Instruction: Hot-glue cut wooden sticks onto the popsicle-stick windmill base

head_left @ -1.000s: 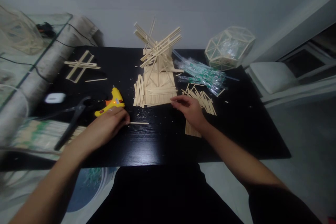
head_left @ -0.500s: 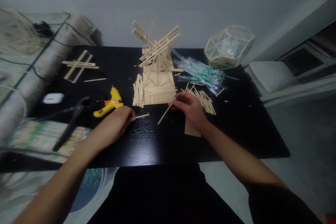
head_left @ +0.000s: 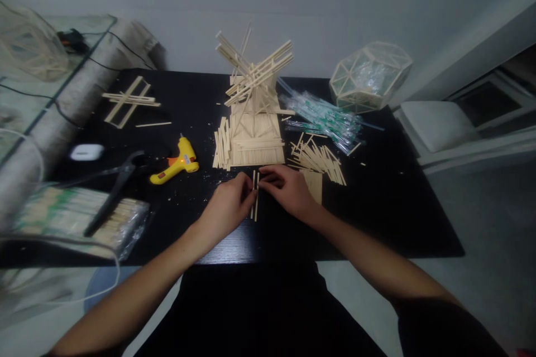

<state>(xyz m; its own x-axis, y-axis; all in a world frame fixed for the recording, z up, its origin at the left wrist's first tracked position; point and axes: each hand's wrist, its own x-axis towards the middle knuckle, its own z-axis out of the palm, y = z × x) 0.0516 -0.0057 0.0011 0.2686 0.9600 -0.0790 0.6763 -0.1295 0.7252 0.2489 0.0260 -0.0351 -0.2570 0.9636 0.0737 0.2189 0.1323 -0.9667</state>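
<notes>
Pale on the black table, the left stick is pinched in the left hand and the right stick in the right hand (a thin gap parts them), just nearer than the wooden model. The table stretches to its near and right edges.

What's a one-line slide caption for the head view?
Left hand and right hand hold two sticks side by side in front of a stick model, glue gun to the left.
</notes>
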